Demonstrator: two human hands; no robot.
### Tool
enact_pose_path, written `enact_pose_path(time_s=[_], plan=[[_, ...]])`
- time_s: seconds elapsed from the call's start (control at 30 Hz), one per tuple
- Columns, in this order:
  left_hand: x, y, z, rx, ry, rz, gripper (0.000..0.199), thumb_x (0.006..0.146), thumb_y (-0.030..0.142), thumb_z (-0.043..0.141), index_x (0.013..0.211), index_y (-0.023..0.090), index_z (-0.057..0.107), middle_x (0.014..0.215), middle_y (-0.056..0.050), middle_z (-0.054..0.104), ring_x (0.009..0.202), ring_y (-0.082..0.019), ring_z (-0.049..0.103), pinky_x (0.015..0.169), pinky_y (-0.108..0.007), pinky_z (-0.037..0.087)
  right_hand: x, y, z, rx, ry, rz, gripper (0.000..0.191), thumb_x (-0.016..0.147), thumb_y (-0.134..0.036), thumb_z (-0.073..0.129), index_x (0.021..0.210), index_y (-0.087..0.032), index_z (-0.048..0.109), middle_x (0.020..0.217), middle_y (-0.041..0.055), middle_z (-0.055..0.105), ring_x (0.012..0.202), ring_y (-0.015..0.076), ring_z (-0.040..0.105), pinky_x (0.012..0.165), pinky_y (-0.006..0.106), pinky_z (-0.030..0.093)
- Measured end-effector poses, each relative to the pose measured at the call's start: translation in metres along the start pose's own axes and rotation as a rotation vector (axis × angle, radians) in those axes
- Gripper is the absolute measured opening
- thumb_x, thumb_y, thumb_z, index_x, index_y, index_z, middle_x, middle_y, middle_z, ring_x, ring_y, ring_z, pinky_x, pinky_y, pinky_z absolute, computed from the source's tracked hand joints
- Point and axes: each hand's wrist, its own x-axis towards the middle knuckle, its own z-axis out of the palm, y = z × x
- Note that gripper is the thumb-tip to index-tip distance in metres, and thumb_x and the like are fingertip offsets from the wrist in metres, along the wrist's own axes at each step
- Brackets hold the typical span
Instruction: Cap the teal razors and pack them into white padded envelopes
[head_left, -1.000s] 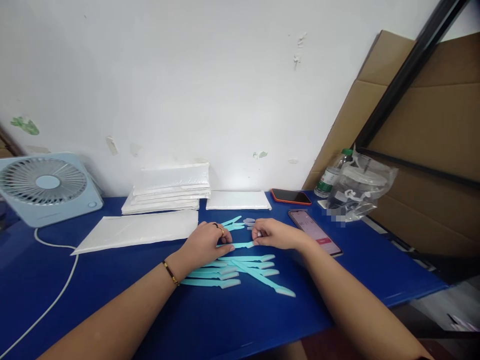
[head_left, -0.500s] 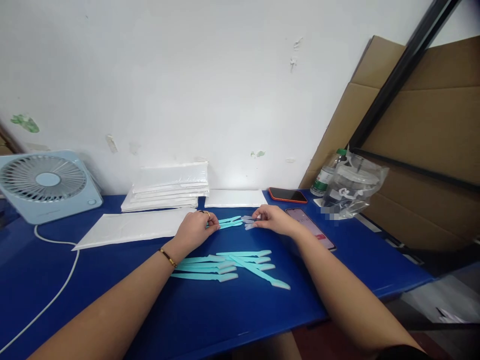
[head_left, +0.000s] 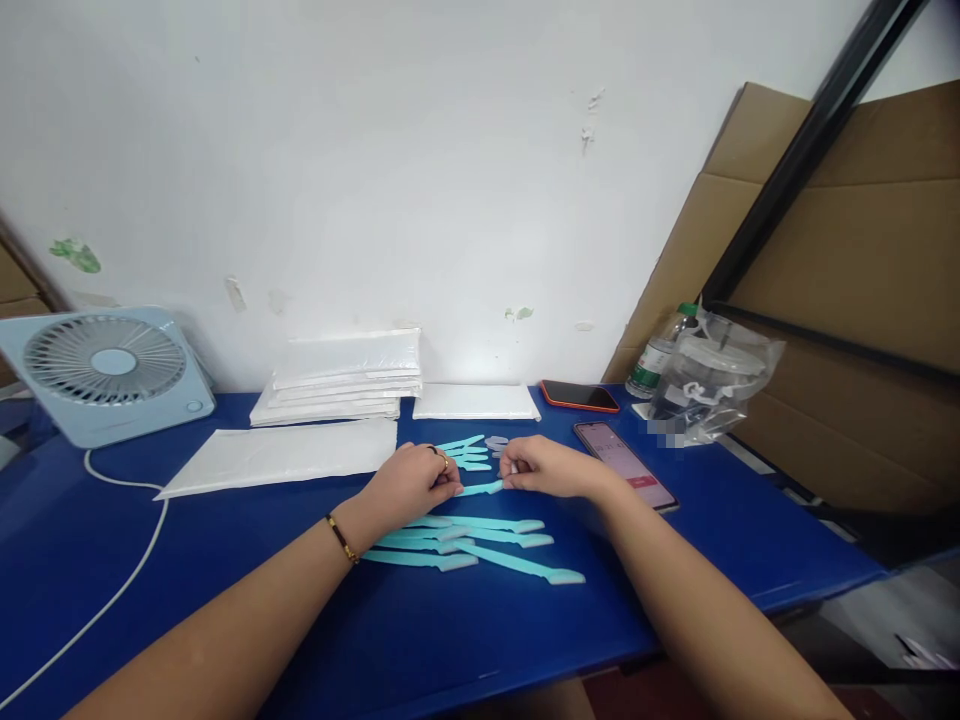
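Observation:
My left hand is closed on the handle of a turquoise eyebrow razor, held level above the blue table. At the razor's blade end, the fingertips of my right hand are pinched together. Whether they grip the blade's tip or a small cap on it is hidden. Just behind lie several turquoise razors, their handles partly covered by my left hand. Small translucent blade caps rest beside their tips. Closer to me, several more razors lie in a loose, overlapping pile.
White padded packs are stacked by the wall, with a flat white sleeve in front. A light blue fan and its cable stand left. Two phones and a bagged cup beside a bottle are at right.
Both hands have come back toward me from the rear razors and clear caps. One razor has left the front pile and is now between my hands.

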Motion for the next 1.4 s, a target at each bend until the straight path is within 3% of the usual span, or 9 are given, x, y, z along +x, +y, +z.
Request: enact_pose_path(time_s=[0.27,0.33,0.5,0.57,0.87,1.13,1.2,1.33,1.4], plan=[[0.002,-0.025,-0.012,0.182,0.146,-0.139,0.022,0.085,0.034,0.05,0.078,0.021,0.067,0.085,-0.002,0.068,0.082,-0.02,0.057,0.073,-0.032,0.037,0.001,0.02,-0.007,0.104,0.266,0.176,0.018,0.079,-0.029,0.057,0.088,-0.014,0.063,0.065,0.0006,0.059,0.058,0.0112,0.051,0.053,0.021,0.036],[0.001,-0.023,-0.014,0.144,0.164,-0.15,0.021,0.083,0.036,0.051,0.082,0.022,0.067,0.085,-0.002,0.067,0.083,-0.019,0.057,0.074,-0.031,0.038,-0.005,0.016,-0.011,0.124,0.205,0.162,0.022,0.077,-0.033,0.06,0.087,-0.014,0.065,0.068,0.001,0.06,0.06,0.0111,0.051,0.053,0.021,0.036],[-0.005,-0.003,-0.015,-0.043,0.012,-0.059,0.027,0.082,0.044,0.051,0.078,0.023,0.067,0.079,0.0,0.066,0.076,-0.016,0.058,0.066,-0.026,0.039,-0.016,-0.003,-0.014,0.082,-0.216,0.097,0.026,0.063,-0.037,0.072,0.079,-0.016,0.068,0.064,-0.001,0.06,0.056,0.011,0.051,0.049,0.02,0.036],[-0.008,0.005,-0.014,-0.07,-0.057,-0.021,0.027,0.078,0.049,0.056,0.079,0.024,0.067,0.076,0.001,0.066,0.073,-0.016,0.058,0.064,-0.025,0.039,-0.014,-0.006,-0.009,0.047,-0.237,0.076,0.019,0.065,-0.032,0.07,0.076,-0.017,0.068,0.064,-0.0013,0.06,0.056,0.0105,0.051,0.049,0.02,0.036],[-0.004,-0.002,-0.012,-0.079,-0.045,-0.176,0.023,0.076,0.043,0.056,0.072,0.022,0.064,0.069,0.0,0.065,0.064,-0.015,0.057,0.054,-0.024,0.037,-0.004,0.0,-0.001,0.02,0.029,0.016,0.01,0.079,-0.02,0.053,0.083,-0.016,0.062,0.072,0.0015,0.062,0.059,0.0111,0.052,0.054,0.021,0.037],[-0.006,-0.023,-0.021,0.007,0.156,-0.272,0.031,0.07,0.05,0.059,0.084,0.023,0.064,0.088,-0.003,0.066,0.083,-0.021,0.059,0.066,-0.028,0.042,0.002,0.011,-0.004,0.037,0.277,0.163,0.018,0.081,-0.031,0.055,0.089,-0.016,0.061,0.068,0.0006,0.059,0.059,0.0119,0.052,0.055,0.022,0.035],[-0.013,-0.021,-0.029,0.013,0.082,-0.257,0.033,0.069,0.052,0.059,0.082,0.022,0.065,0.085,-0.003,0.065,0.078,-0.021,0.059,0.063,-0.028,0.041,0.0,0.009,-0.005,0.028,0.298,0.161,0.018,0.081,-0.031,0.054,0.089,-0.017,0.062,0.068,0.0003,0.058,0.059,0.0116,0.051,0.055,0.022,0.035],[-0.028,-0.02,-0.045,-0.059,-0.33,-0.324,0.02,0.058,0.041,0.066,0.067,0.024,0.067,0.067,0.0,0.065,0.059,-0.017,0.056,0.049,-0.025,0.035,-0.003,0.001,-0.006,-0.004,0.264,0.116,0.014,0.081,-0.027,0.055,0.084,-0.017,0.064,0.072,0.0018,0.06,0.061,0.012,0.051,0.057,0.023,0.036],[-0.032,-0.021,-0.049,-0.073,-0.439,-0.361,0.014,0.055,0.034,0.066,0.065,0.024,0.068,0.065,0.001,0.066,0.058,-0.017,0.056,0.048,-0.025,0.035,-0.003,0.0,-0.005,-0.032,0.229,0.054,0.015,0.075,-0.027,0.063,0.087,-0.018,0.064,0.081,0.0032,0.06,0.067,0.0128,0.052,0.061,0.023,0.038]])
